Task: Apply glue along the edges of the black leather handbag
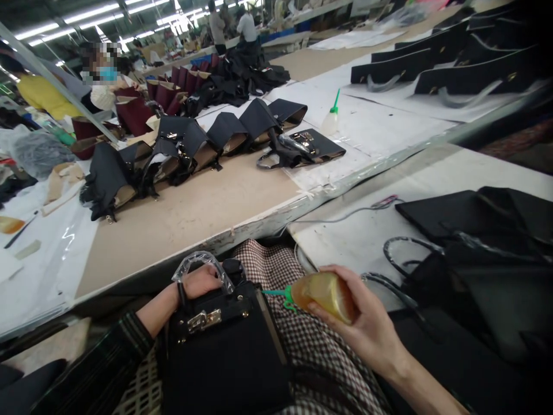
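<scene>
A black handbag [224, 357] with gold clasp hardware rests across my lap, its carry handle [201, 256] covered in clear plastic. My left hand [201, 281] reaches through that handle and grips the bag's top edge; its fingertips are partly hidden. In my right hand [363, 317] is a squeeze bottle [322, 294] of amber liquid, probably glue, lying nearly level. Its thin green nozzle points left, with the tip at the bag's upper right edge. Whether the tip touches the edge I cannot tell.
Across the workbench [194, 213] stand several black bag pieces [228, 132]. A flat black handbag [319, 144] lies near another green-tipped bottle [331, 118]. Black bags with handles [475, 248] are piled at my right. Maroon bag pieces [136, 118] and co-workers are farther back.
</scene>
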